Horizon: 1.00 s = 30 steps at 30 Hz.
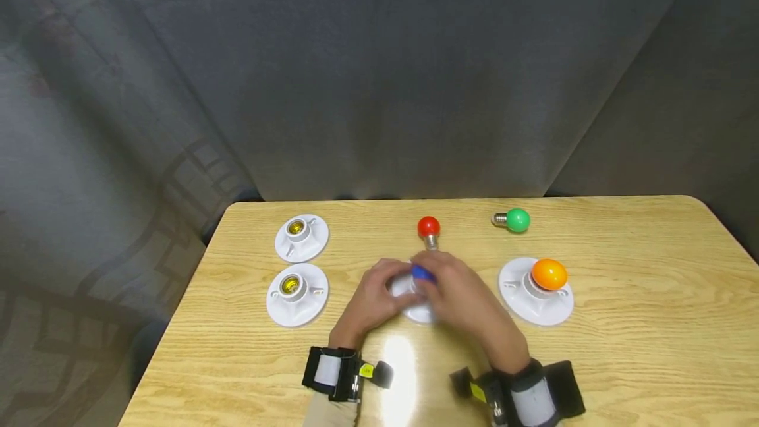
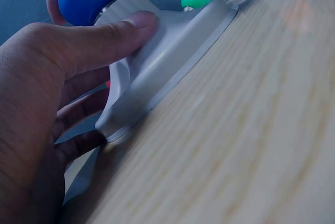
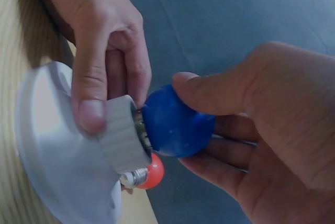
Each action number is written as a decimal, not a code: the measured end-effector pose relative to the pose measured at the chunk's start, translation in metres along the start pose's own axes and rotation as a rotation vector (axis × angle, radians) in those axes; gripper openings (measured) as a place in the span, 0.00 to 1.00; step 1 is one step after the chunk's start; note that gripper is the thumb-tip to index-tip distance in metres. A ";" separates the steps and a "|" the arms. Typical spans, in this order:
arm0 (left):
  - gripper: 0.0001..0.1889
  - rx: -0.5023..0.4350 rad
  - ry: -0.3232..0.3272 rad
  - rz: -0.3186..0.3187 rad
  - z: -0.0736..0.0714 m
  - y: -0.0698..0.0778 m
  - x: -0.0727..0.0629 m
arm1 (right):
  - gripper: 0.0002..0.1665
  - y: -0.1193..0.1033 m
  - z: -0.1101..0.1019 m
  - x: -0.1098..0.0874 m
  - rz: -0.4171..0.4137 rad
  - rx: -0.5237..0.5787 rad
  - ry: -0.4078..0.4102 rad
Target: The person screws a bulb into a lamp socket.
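Near the middle of the table, my left hand [image 1: 375, 296] grips a round white lamp holder [image 2: 170, 51] by its collar and side, the thumb lying against the collar. My right hand [image 1: 461, 292] holds a blue bulb [image 3: 175, 124] between thumb and fingers. The bulb's metal base is partly inside the collar, with a bit of metal thread showing in the right wrist view. Just behind the hands lies a red bulb [image 1: 429, 227], its metal base toward them. In the head view the hands cover much of the holder and the blue bulb.
Two white lamp holders without bulbs, a rear one [image 1: 317, 239] and a front one [image 1: 314, 305], stand at the left. On the right, an orange bulb [image 1: 549, 274] sits in another holder [image 1: 522, 305]. A green bulb [image 1: 518, 220] lies behind it. A grey curtain [image 1: 379, 84] hangs beyond the table.
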<state>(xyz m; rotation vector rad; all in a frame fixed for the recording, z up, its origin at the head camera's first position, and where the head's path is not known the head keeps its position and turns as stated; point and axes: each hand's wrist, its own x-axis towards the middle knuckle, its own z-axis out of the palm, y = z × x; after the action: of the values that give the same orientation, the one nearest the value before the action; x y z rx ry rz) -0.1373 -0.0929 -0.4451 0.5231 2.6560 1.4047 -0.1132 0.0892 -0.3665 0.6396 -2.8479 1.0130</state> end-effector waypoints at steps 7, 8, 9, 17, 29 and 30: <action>0.28 -0.001 0.004 0.025 0.001 0.000 0.001 | 0.20 0.000 0.004 0.001 0.051 -0.046 0.100; 0.28 -0.003 0.005 0.019 0.001 0.000 0.001 | 0.20 0.000 0.005 0.001 0.059 -0.046 0.115; 0.28 -0.004 0.005 0.014 0.001 0.000 0.001 | 0.20 0.000 0.006 0.002 0.071 -0.046 0.129; 0.24 0.007 0.011 0.021 0.000 0.001 0.001 | 0.23 0.000 0.015 0.006 0.211 -0.053 0.182; 0.25 -0.011 0.008 0.045 0.001 -0.001 0.001 | 0.32 0.000 0.011 0.003 0.246 -0.050 0.109; 0.26 -0.005 0.009 0.046 0.001 -0.002 0.001 | 0.33 0.000 0.008 0.002 0.229 -0.051 0.093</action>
<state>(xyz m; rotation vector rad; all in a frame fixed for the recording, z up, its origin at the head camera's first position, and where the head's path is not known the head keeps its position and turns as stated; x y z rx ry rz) -0.1384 -0.0924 -0.4471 0.5819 2.6633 1.4296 -0.1141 0.0835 -0.3722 0.2591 -2.9020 0.9650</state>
